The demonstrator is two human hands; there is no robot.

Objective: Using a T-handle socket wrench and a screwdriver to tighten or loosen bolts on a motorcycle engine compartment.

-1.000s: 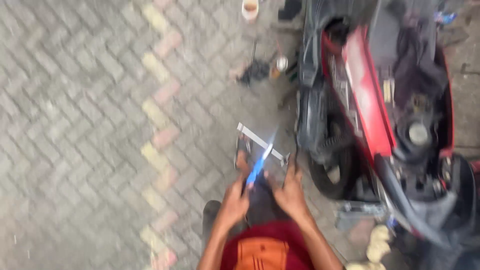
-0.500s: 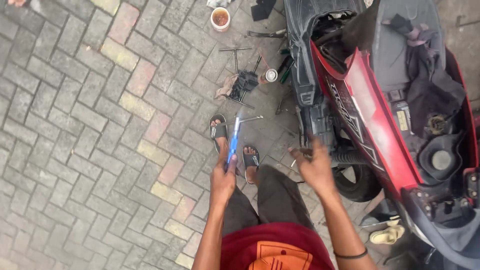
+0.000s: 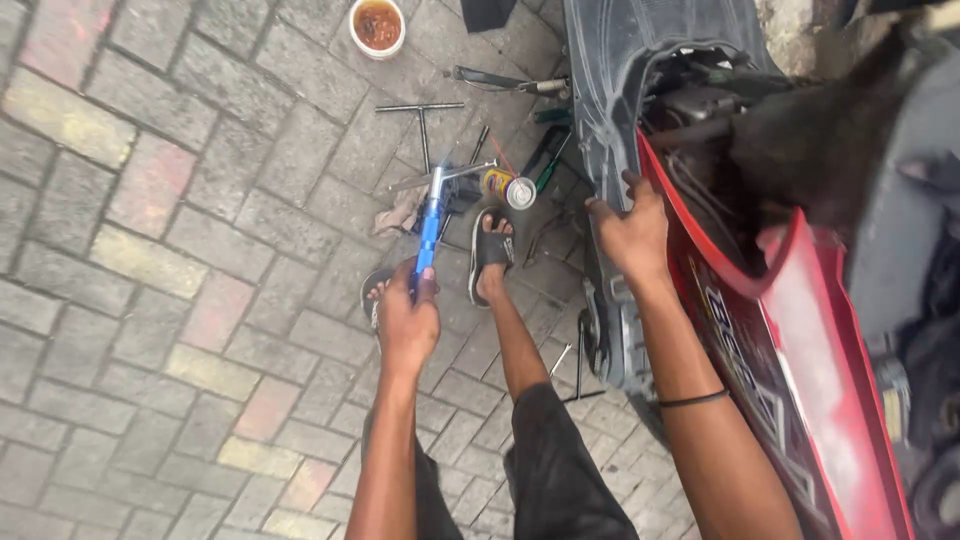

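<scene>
Rough grey paving lies below — left hand (image 3: 408, 322) fingers wrap a slim blue-handled tool (image 3: 429, 225); right hand (image 3: 627, 232) fingers spread on the scooter's smooth grey panel (image 3: 610, 60).

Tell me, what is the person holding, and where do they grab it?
The left hand grips a blue-handled tool by its handle's lower end. The right hand holds nothing; it rests on the scooter's grey panel.
</scene>
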